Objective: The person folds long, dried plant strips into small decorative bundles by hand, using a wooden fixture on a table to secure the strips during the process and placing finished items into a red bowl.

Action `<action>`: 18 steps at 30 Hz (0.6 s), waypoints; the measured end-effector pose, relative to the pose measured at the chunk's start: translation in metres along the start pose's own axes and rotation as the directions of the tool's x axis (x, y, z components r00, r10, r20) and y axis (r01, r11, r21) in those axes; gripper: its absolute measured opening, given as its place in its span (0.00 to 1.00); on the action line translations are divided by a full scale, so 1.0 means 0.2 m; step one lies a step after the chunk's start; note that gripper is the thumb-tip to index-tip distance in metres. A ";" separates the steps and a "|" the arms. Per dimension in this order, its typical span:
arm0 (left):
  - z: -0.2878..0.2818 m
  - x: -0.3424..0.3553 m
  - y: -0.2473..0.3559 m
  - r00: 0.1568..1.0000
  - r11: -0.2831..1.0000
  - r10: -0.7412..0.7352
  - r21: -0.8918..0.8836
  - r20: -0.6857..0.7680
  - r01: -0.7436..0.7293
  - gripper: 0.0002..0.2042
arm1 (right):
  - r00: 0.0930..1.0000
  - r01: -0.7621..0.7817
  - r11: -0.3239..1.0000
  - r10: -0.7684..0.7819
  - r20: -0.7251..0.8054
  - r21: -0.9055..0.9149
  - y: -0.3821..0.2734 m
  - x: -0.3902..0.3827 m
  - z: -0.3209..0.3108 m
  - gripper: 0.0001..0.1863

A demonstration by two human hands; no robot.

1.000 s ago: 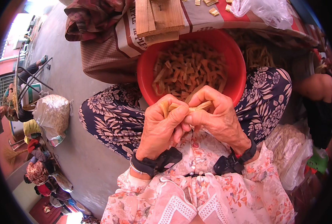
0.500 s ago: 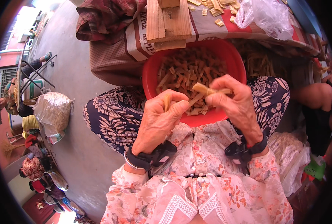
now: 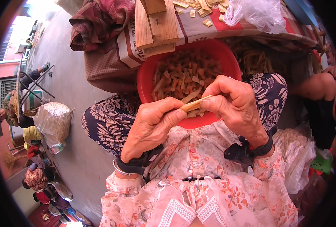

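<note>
A pale strip [image 3: 193,104] of what looks like bamboo or dried plant stalk sits between our two hands, held above our lap and just in front of a red basin [image 3: 147,81]. Our left hand [image 3: 151,126] has its grip clenched on the nearer end, thumb pressed along the strip; our right hand [image 3: 236,104] pinches the far end between thumb and fingertips [image 3: 205,103], so both hands are grasping the same piece. Dark bands circle both wrists, and floral sleeves run back toward us.

To do this well, we judge the left hand should hold the strip steady while the right works in small, even pinches, keeping it over the basin so nothing drops onto the lap.

Beyond the hands, the basin rests on our knees, filled with short tan pieces [image 3: 183,73]. Farther off, a table [image 3: 251,32] under striped cloth carries wooden blocks [image 3: 156,22], more cut pieces and a clear plastic bag [image 3: 257,13].
</note>
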State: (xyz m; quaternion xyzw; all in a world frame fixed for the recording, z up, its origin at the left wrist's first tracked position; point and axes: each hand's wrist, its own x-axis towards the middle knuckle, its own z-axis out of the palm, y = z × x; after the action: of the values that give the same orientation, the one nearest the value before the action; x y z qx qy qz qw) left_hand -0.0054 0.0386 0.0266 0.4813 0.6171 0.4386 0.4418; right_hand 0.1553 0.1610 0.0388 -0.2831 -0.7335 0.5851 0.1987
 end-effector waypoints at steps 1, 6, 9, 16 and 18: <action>-0.02 0.00 0.04 0.997 0.998 -0.063 -0.025 0.036 0.064 0.08 | 0.999 -0.033 0.997 0.034 -0.014 0.065 -0.03 0.00 -0.01 0.04; -0.15 -0.08 0.25 0.983 0.991 0.137 -0.008 0.123 -0.137 0.09 | 0.883 0.467 0.880 -0.469 0.002 -0.089 -0.16 -0.01 -0.08 0.04; -0.29 -0.18 0.49 0.951 0.962 0.272 -0.053 0.147 -0.267 0.09 | 0.721 0.692 0.721 -0.693 0.009 0.038 -0.25 -0.05 -0.06 0.05; -0.15 -0.17 0.38 0.992 0.961 0.121 0.245 0.033 -0.125 0.07 | 0.982 -0.108 0.691 -0.039 0.186 0.714 -0.01 -0.08 -0.05 0.16; -0.12 -0.15 0.34 0.979 0.950 0.183 0.239 0.088 -0.199 0.08 | 0.949 -0.296 0.521 0.063 0.309 0.801 0.10 -0.09 -0.03 0.22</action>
State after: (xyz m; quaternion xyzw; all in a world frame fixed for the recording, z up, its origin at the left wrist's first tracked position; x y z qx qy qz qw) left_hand -0.0104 0.0168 0.1018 0.6038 0.6028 0.3833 0.3538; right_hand 0.1761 0.1561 0.0217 -0.1546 -0.3481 0.9112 0.1572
